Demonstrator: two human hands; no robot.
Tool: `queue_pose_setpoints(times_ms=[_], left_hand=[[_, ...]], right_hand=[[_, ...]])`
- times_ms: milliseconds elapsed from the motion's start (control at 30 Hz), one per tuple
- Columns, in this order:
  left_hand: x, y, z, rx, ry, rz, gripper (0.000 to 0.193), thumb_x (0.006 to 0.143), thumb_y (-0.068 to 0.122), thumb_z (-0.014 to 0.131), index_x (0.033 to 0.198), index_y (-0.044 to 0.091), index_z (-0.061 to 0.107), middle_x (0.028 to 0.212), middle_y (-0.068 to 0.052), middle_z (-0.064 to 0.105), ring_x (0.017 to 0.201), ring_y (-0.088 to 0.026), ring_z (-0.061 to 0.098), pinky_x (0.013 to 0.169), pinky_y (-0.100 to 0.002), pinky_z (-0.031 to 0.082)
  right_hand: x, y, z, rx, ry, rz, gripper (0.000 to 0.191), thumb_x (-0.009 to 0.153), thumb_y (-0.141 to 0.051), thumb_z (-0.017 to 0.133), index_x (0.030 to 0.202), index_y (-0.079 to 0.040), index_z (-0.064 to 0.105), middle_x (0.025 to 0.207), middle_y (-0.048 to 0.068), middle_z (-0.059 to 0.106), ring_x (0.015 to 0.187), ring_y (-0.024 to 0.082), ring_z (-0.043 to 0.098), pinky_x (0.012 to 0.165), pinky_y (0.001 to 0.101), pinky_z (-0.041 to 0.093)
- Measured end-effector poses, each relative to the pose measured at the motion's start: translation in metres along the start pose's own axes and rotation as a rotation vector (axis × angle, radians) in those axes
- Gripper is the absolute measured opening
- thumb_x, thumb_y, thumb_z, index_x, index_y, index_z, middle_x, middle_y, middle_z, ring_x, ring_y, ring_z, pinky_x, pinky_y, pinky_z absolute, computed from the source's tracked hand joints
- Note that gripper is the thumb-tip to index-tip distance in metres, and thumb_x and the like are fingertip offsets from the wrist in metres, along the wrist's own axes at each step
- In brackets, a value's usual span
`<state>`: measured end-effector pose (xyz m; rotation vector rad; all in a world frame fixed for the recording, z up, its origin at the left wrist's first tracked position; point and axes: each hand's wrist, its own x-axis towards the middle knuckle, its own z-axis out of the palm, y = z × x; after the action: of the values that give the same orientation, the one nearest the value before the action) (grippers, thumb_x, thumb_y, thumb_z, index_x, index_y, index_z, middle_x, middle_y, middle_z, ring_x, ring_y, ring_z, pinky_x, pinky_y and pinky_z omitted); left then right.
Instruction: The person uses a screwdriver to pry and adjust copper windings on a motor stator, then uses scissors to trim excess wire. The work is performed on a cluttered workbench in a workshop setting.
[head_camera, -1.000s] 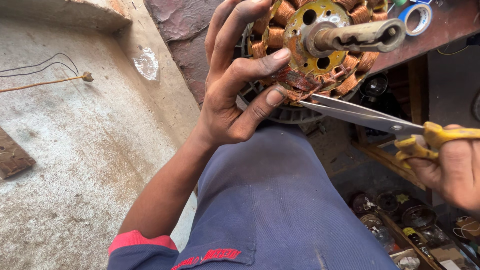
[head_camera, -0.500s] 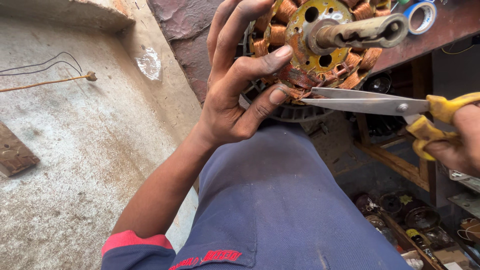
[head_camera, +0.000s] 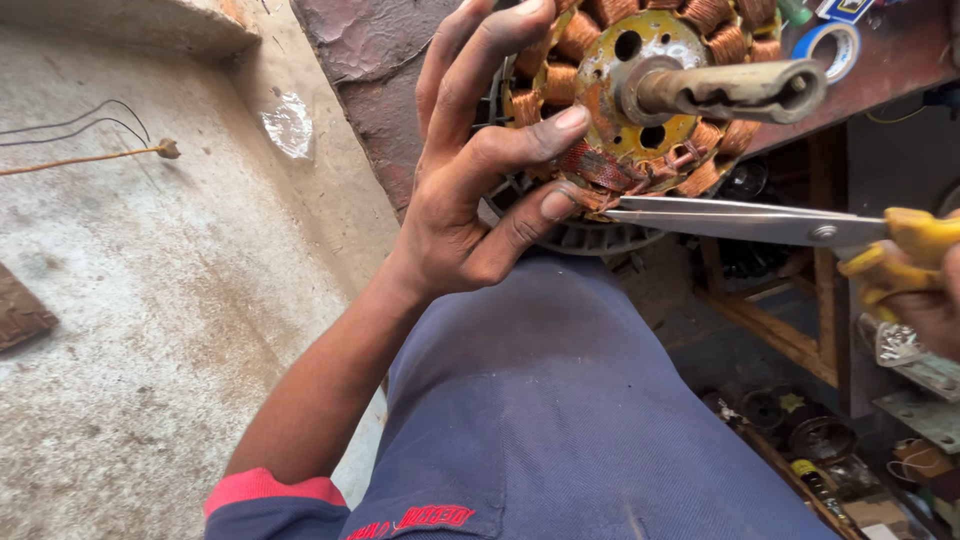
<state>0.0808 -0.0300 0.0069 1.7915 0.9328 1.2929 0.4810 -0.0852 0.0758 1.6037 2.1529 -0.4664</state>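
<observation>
stator (head_camera: 640, 110) with copper coils rests on our knee, gripped by our left hand (head_camera: 470, 190). our right hand (head_camera: 925, 300) holds scissors (head_camera: 740, 218), tips at the lower winding; most coils look uncut.

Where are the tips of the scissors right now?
In the head view, upper middle, the scissors reach in from the right hand, their tips at the copper windings on the motor stator's lower edge, beside the left hand's fingers.
</observation>
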Motion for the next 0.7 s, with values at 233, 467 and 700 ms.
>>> queue_pose_setpoints(times_ms=[233, 467, 700], left_hand=[[-0.001, 0.000, -0.002, -0.020, -0.013, -0.015, 0.036, 0.098, 0.029, 0.083, 0.131, 0.022, 0.067, 0.162, -0.017, 0.033, 0.160, -0.041, 0.015, 0.129, -0.051, 0.018], [0.000, 0.002, -0.002, -0.014, -0.016, -0.026, 0.036, 0.097, 0.030, 0.084, 0.128, 0.021, 0.067, 0.162, -0.016, 0.033, 0.161, -0.041, 0.016, 0.129, -0.051, 0.022], [0.000, 0.002, -0.002, 0.005, -0.015, -0.018, 0.036, 0.095, 0.030, 0.084, 0.126, 0.021, 0.068, 0.161, -0.017, 0.033, 0.159, -0.042, 0.017, 0.129, -0.052, 0.021]], right_hand=[[-0.004, -0.001, -0.002, 0.042, -0.054, 0.062, 0.042, 0.072, -0.019, 0.088, 0.105, 0.003, 0.073, 0.075, 0.016, 0.072, 0.063, 0.023, 0.071, 0.060, 0.0348, 0.058], [-0.015, 0.008, 0.007, 0.061, -0.073, 0.074, 0.043, 0.070, -0.017, 0.089, 0.106, 0.000, 0.073, 0.076, 0.015, 0.074, 0.064, 0.023, 0.073, 0.062, 0.0341, 0.058], [-0.032, 0.022, 0.002, 0.008, 0.095, -0.280, 0.044, 0.053, -0.024, 0.091, 0.085, -0.005, 0.068, 0.071, 0.011, 0.067, 0.056, 0.023, 0.060, 0.061, 0.0405, 0.047]])
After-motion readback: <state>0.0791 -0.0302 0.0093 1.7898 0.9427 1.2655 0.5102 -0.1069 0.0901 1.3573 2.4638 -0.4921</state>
